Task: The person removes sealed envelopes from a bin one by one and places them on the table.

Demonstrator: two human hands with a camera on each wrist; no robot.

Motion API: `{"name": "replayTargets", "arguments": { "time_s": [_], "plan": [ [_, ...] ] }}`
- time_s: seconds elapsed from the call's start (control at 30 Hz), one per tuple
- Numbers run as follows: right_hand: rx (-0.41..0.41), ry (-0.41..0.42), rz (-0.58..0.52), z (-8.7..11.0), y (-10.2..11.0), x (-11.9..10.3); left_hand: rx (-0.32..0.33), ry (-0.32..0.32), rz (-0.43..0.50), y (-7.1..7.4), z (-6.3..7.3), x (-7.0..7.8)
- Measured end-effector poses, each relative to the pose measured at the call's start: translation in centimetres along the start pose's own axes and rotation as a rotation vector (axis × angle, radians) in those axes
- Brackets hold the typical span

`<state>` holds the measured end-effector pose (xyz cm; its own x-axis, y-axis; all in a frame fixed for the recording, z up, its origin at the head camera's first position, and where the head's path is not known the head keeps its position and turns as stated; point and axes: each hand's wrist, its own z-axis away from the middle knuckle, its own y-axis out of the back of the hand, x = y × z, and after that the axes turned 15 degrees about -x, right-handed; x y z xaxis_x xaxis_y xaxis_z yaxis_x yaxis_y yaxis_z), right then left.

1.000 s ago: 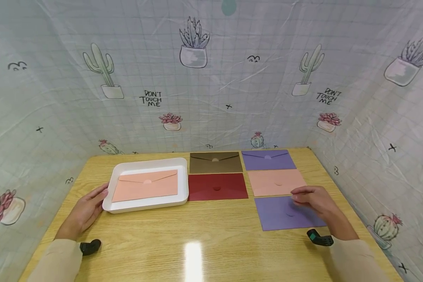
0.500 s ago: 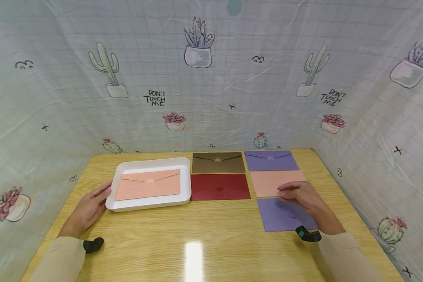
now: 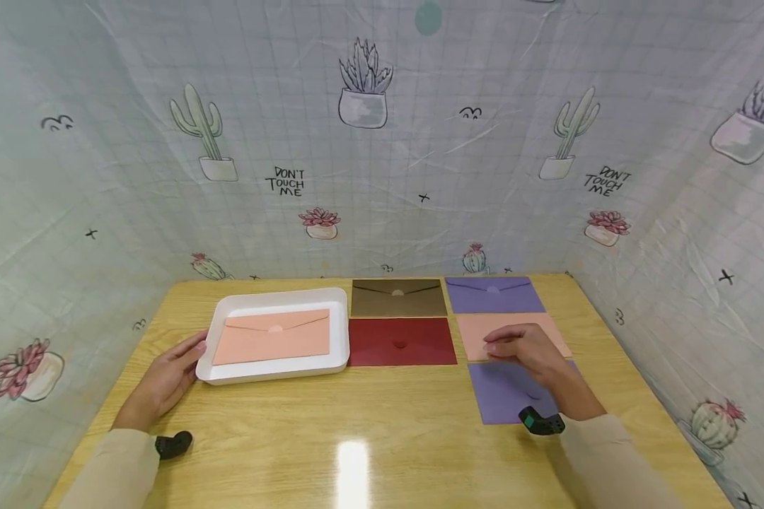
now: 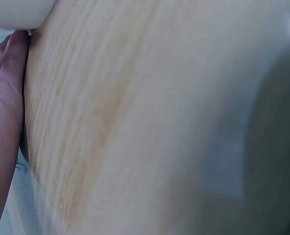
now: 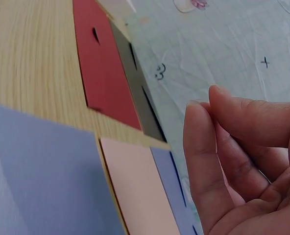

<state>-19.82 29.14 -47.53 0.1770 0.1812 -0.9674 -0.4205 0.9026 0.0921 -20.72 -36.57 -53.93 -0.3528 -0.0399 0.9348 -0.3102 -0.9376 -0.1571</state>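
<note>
In the head view, my left hand [image 3: 167, 382] lies at the left end of a white tray [image 3: 340, 329], its thumb and fingertips right at the rim. Flat inside this tray is a peach envelope [image 3: 274, 336], flap side up. My right hand [image 3: 527, 355] hovers over the right-hand column of envelopes, overlapping the lower purple envelope [image 3: 503, 396] and the lighter peach envelope [image 3: 477, 331]. The right wrist view shows its thumb and forefinger tips [image 5: 199, 110] close together, with nothing between them and the other fingers loosely bent.
Behind the lighter peach envelope lies another purple envelope [image 3: 492, 300]. A red envelope [image 3: 420, 346] and a brown envelope [image 3: 397, 304] lie between the tray and that column. The wooden table [image 3: 280, 438] ends at a curtain [image 3: 382, 155] printed with cacti.
My right hand has moved left across the peach and lower purple envelopes, holding nothing. My left hand stays at the tray. The whole head view has shifted slightly.
</note>
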Motion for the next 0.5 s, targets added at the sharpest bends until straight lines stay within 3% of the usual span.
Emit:
{"name": "replayTargets", "arguments": {
  "time_s": [0.5],
  "plan": [
    [-0.055, -0.032, 0.049, -3.0, -3.3, -1.8, 0.032, 0.029, -0.041, -0.1, 0.0, -0.1]
  ]
}}
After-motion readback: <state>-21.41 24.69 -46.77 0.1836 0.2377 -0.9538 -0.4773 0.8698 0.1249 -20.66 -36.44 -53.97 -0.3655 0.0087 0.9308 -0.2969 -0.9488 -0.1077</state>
